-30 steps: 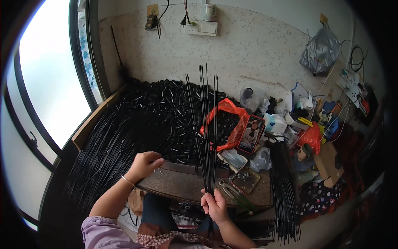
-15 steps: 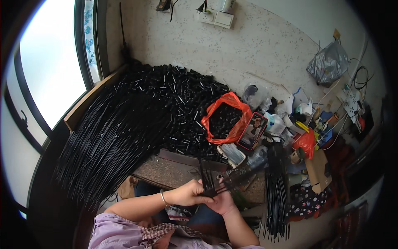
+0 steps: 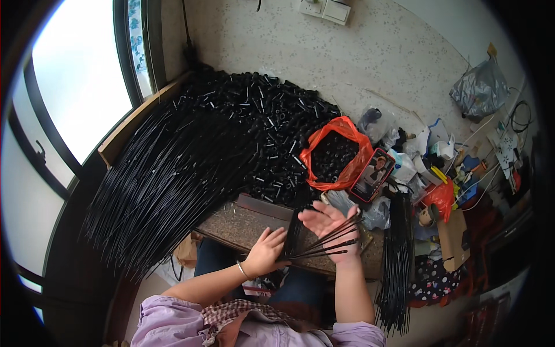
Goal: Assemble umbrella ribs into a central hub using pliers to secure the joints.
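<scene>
My left hand (image 3: 266, 252), with a bracelet on its wrist, pinches several thin black rods (image 3: 317, 246) at the front edge of the table. The rods fan out to the right, and their slightly thicker tips lie across my right palm and wrist. More thin black strands (image 3: 293, 234) stand up beside my left fingertips; whether they belong to the same bunch I cannot tell. My right hand (image 3: 328, 224) is open, palm up, fingers spread and not closed on the rods.
A large heap of thin black rods (image 3: 167, 185) covers the left. Behind it lie short black tubes (image 3: 266, 115). An orange-red plastic bag (image 3: 309, 165) holds small black parts beside a phone (image 3: 373, 174). Another rod bundle (image 3: 396, 260) hangs over the right edge, near clutter and a cardboard box (image 3: 454, 240).
My hands have moved apart. My right hand has opened and shifted up and right, while my left keeps the rods. The whole view has also shifted slightly.
</scene>
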`<state>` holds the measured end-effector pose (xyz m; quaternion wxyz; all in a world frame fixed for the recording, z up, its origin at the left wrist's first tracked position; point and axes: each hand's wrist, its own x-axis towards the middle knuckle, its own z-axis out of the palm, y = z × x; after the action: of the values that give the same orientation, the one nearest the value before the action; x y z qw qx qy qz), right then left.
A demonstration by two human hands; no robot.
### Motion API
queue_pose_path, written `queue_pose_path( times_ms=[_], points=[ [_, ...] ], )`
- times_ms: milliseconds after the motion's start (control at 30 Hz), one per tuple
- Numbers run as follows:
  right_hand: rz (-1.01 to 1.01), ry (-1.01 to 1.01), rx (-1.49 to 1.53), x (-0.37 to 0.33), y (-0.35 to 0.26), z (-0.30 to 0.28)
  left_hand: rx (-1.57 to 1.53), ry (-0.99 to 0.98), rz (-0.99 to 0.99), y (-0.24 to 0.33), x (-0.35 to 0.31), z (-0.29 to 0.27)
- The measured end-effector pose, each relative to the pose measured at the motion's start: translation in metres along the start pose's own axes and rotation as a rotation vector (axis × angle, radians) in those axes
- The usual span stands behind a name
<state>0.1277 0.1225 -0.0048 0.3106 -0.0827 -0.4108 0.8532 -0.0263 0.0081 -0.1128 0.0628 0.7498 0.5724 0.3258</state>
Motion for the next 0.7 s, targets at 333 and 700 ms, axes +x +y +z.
queue_pose_path(
  times_ms=[333,700],
  points=[
    [0.098,0.787,-0.209,-0.013,0.063,-0.043,0.046,-0.373,0.733,-0.020,0.020,-0.005],
    [0.078,-0.250,-0.091,-0.020,0.038,0.008,-0.481,-0.341,0.456,-0.026,0.028,-0.007]
  ],
)
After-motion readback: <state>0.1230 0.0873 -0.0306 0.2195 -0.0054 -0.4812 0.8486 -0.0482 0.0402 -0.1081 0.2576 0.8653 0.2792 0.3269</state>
